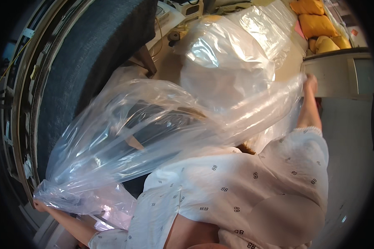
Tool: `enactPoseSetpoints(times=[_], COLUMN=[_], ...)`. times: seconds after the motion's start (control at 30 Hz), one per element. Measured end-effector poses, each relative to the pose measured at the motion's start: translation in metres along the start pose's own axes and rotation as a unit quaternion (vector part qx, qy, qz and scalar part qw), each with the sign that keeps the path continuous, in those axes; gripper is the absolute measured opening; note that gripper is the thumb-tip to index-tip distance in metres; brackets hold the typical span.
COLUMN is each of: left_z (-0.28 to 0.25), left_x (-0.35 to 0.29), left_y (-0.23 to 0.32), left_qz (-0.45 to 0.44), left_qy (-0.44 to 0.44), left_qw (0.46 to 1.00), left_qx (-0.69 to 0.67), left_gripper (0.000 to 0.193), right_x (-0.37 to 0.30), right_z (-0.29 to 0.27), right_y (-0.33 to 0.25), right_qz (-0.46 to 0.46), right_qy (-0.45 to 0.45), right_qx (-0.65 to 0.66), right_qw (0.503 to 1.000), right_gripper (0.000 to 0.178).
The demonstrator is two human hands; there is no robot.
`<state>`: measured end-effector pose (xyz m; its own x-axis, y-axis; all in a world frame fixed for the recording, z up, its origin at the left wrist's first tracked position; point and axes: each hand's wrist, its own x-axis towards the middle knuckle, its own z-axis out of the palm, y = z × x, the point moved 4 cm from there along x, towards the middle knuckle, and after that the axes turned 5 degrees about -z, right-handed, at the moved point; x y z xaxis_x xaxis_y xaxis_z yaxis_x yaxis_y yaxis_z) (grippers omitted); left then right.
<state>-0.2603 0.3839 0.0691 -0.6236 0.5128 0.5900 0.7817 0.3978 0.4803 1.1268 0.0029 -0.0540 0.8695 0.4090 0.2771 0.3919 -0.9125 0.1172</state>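
A large clear plastic sheet (pixel 153 120) stretches across the view between my two hands, with long folds and shiny creases. At the lower left, my left hand (pixel 40 205) is closed on a bunched end of it, close to the metal rail of the dark surface. My right hand (pixel 310 86) grips the other end at the far right, beside a pale cabinet top. The fingers of both hands show only in part. Whether the plastic is a single sheet or an open bag, I cannot tell.
More clear plastic (pixel 228 62) lies heaped beyond the sheet. A long dark padded surface (pixel 91 45) with a metal rail (pixel 23 103) runs along the left. Orange bundles (pixel 318 25) are piled at the far right, behind the pale cabinet (pixel 328 76).
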Motion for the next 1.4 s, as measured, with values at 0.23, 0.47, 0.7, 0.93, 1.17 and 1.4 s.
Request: enactPoseSetpoints(times=[0.23, 0.47, 0.7, 0.93, 1.17, 1.4], left_z=[-0.103, -0.124, -0.075, -0.046, -0.046, 0.002], left_x=[-0.062, -0.144, -0.123, -0.048, -0.079, -0.106], left_y=[-0.067, -0.121, -0.196, -0.211, -0.223, -0.13], left_qz=[-0.007, -0.01, 0.064, -0.155, -0.063, -0.176], left_qy=[0.013, -0.074, -0.328, 0.011, 0.042, 0.136], left_qw=[0.986, 0.953, 0.743, 0.981, 0.973, 0.975], left_qx=[0.166, 0.295, 0.581, 0.117, 0.218, 0.003], left_gripper=[0.034, 0.034, 0.039, 0.048, 0.04, 0.029], right_x=[0.177, -0.05, -0.068, -0.059, -0.131, -0.043], right_z=[-0.169, -0.281, -0.164, -0.193, -0.232, -0.155], right_y=[-0.443, -0.606, -0.688, -0.746, -0.725, -0.733], right_qz=[-0.136, -0.652, -0.665, -0.473, -0.564, -0.487], right_qy=[-0.076, 0.09, 0.01, 0.271, -0.01, -0.27], right_qx=[0.781, 0.479, 0.407, 0.35, 0.352, 0.424], right_qw=[0.605, 0.581, 0.626, 0.761, 0.747, 0.714], right_gripper=[0.044, 0.04, 0.067, 0.063, 0.036, 0.054])
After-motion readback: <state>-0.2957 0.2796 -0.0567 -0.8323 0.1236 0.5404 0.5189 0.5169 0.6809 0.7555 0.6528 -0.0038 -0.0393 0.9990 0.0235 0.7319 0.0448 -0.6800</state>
